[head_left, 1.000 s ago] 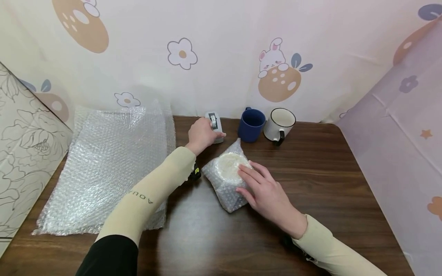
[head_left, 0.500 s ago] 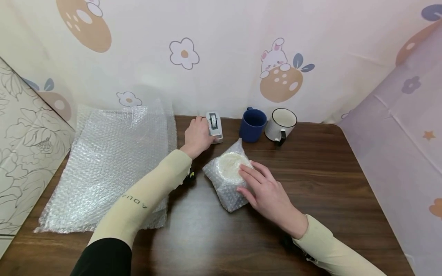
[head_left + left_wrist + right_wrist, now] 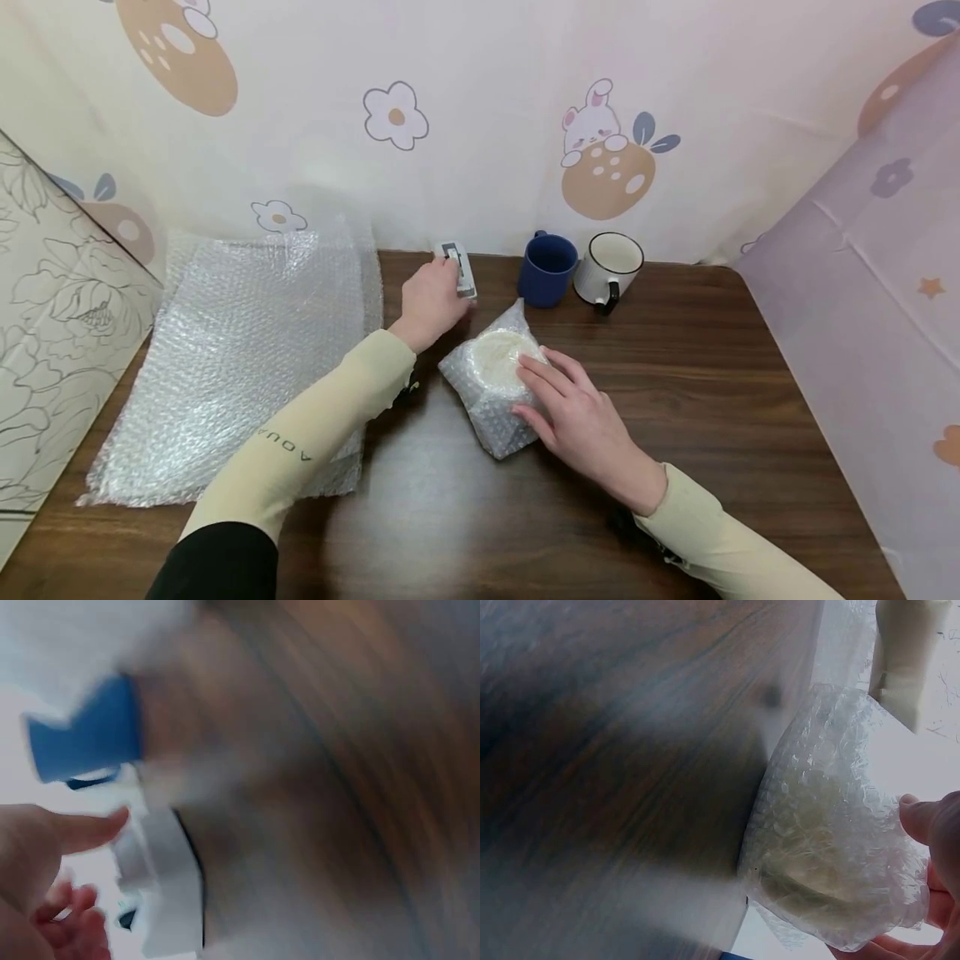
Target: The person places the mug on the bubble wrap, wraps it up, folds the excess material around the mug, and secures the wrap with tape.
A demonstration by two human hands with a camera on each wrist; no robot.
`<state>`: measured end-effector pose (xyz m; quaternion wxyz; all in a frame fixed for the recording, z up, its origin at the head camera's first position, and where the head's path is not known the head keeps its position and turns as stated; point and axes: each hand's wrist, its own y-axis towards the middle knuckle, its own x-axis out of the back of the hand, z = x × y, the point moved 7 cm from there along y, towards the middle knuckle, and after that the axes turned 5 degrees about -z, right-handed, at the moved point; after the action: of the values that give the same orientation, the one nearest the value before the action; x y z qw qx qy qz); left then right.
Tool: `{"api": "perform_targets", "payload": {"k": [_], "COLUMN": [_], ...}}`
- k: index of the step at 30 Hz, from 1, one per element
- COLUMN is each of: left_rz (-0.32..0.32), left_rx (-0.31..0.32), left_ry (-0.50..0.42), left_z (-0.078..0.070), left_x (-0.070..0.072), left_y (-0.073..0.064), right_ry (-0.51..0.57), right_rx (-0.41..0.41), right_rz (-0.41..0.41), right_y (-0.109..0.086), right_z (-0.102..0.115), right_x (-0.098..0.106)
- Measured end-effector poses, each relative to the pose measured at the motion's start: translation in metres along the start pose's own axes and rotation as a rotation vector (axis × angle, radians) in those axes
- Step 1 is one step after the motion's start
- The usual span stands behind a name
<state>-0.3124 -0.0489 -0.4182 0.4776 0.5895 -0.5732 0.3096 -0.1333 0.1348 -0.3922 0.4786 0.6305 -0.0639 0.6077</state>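
My left hand (image 3: 432,307) is beside a grey-white tape dispenser (image 3: 462,275) at the back of the table and touches it. In the left wrist view the thumb reaches to the dispenser (image 3: 169,885), while the other fingers hang loosely bent, apart from it. My right hand (image 3: 581,421) steadies a bubble-wrapped package (image 3: 487,400), its fingers on the top and far side and its thumb on the near side. Through the wrap shows a pale cream, round thing (image 3: 802,862) whose kind is hard to tell.
Behind the package stand a dark blue mug (image 3: 546,275) and a white mug (image 3: 603,279) with a black rim and handle. Bubble wrap sheets (image 3: 247,350) cover the table's left part. A patterned curtain (image 3: 480,167) hangs along the back edge.
The left hand shifted off the top of the dispenser to its left side, and the dispenser has since turned and slid slightly left. My right hand and the package stayed still.
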Motion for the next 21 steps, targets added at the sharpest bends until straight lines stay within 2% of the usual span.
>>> {"api": "perform_targets", "payload": {"k": [3,8,11,13,15,18,21], "left_rz": [0.105,0.286,0.347,0.353,0.337,0.299,0.26], "left_rx": [0.165,0.429,0.585,0.665,0.706,0.716,0.679], "left_ry": [-0.248,-0.781,-1.021,-1.104,-1.144,-1.171,-1.157], "left_z": [0.005,0.017,0.023,0.027,0.03,0.032,0.03], "left_x": [-0.003,-0.018,-0.028,-0.033,-0.036,-0.039,-0.038], "left_y": [-0.005,-0.017,-0.023,-0.026,-0.028,-0.029,-0.029], "right_ry": [0.003,0.011,0.012,0.014,0.015,0.013,0.015], "right_rx": [-0.008,-0.015,-0.013,-0.012,-0.013,-0.015,-0.014], "right_rz": [0.01,0.014,0.009,0.009,0.01,0.016,0.017], "right_y": [0.001,0.001,0.0,0.0,0.0,0.0,0.0], "right_z": [-0.001,-0.002,-0.003,-0.002,-0.002,-0.002,-0.002], "right_x": [0.0,0.0,-0.002,-0.002,-0.002,-0.001,-0.001]}}
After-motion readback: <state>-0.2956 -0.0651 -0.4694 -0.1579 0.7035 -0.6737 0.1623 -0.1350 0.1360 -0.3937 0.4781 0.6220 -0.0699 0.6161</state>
